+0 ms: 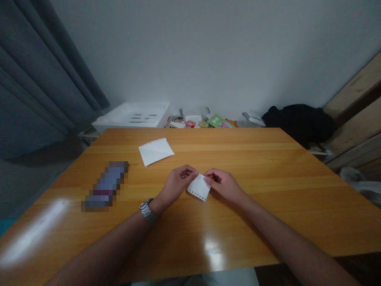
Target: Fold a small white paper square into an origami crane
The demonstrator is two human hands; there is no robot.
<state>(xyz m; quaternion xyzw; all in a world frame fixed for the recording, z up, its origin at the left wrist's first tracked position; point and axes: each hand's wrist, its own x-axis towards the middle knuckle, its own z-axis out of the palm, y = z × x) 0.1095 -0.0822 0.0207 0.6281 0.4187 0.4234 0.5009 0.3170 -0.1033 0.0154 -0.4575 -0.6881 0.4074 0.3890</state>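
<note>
Between my two hands is a small folded piece of white paper (199, 188), with a row of punched holes along its near edge. My left hand (179, 180), with a metal watch on the wrist, pinches its upper left corner between thumb and fingers. At the upper right corner, my right hand (222, 182) grips the paper the same way. The paper is just above or on the wooden table; I cannot tell which. A larger white sheet (156, 152), also with holes along one edge, lies flat beyond my left hand.
A pixelated, dark flat object (107, 184) lies on the left of the table (253, 155). Behind the far edge stand a white plastic tray (119, 115), a green booklet (220, 121) and small packets. A black cloth-like heap (300, 121) sits at the back right.
</note>
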